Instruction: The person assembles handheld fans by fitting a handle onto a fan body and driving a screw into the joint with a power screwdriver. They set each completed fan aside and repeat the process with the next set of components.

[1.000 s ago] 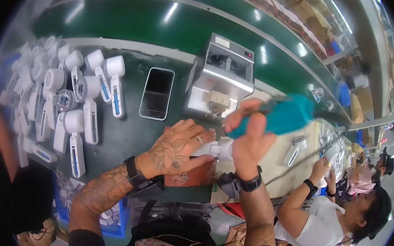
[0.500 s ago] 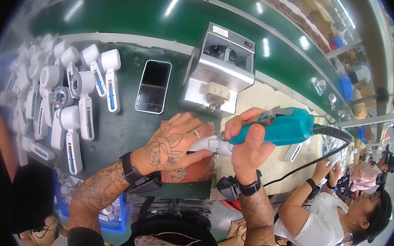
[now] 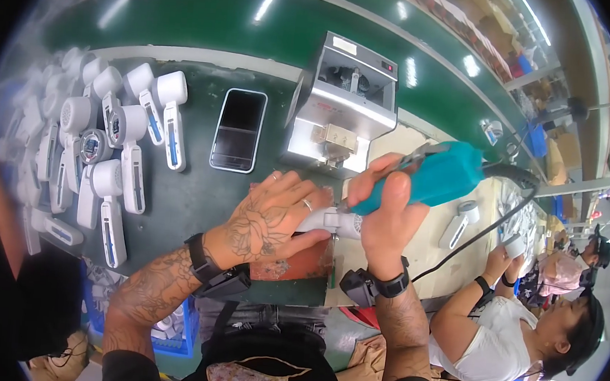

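Observation:
In my right hand [image 3: 394, 226] is a teal electric screwdriver [image 3: 444, 176], gripped around its body with the thumb on top. It is tilted, and its tip meets or comes close to a white handheld fan [image 3: 349, 223] near the joint of handle and head. My left hand [image 3: 271, 215] is wrapped over the fan's handle, pressing it down on a reddish-brown pad [image 3: 291, 270]. Much of the handle is hidden under those fingers. A black cord [image 3: 469, 243] is looped to the right of the screwdriver.
Several white handheld fans [image 3: 110, 229] crowd the left of the table. A phone [image 3: 239, 129] lies beyond my left hand, beside a metal screw-feeder box [image 3: 341, 111]. Another fan [image 3: 457, 227] rests at right, near a co-worker [image 3: 498, 335]. A blue crate [image 3: 182, 342] stands below.
My right hand has tipped the screwdriver, its rear end now higher and further from me. The left hand stays on the fan. More of the fan lying at right shows.

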The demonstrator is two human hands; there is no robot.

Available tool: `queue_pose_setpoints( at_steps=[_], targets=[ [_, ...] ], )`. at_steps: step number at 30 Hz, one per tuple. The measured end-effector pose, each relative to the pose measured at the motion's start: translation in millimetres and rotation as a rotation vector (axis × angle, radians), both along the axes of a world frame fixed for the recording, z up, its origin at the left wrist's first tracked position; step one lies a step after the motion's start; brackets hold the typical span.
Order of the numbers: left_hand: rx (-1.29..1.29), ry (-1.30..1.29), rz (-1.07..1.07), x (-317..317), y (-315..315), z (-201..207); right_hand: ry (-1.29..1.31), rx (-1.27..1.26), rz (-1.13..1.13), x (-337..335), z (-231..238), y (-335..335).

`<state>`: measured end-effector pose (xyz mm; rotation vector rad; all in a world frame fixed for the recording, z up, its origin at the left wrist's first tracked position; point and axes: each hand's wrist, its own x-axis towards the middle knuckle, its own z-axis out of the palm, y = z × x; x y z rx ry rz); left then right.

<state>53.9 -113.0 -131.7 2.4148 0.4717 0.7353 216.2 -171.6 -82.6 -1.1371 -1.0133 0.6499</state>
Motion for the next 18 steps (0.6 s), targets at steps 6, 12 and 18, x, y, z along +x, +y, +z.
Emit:
queue_pose_setpoints(
  at_steps=[6,12,18],
  targets=[
    [0.005,-0.028,0.013,-3.3,-1.0,-0.8,-0.075,0.181,-0.109,-5.7,20.9,49.1],
    [0.002,0.033,-0.040,-1.8,-0.1,1.2,-0.101,0.277,0.005,2.1,-2.1,57.7],
    [-0.012,0.014,-0.032,-5.0,2.6,-2.1,-0.007,0.074,-0.031,-15.9,13.2,29.1]
  ],
)
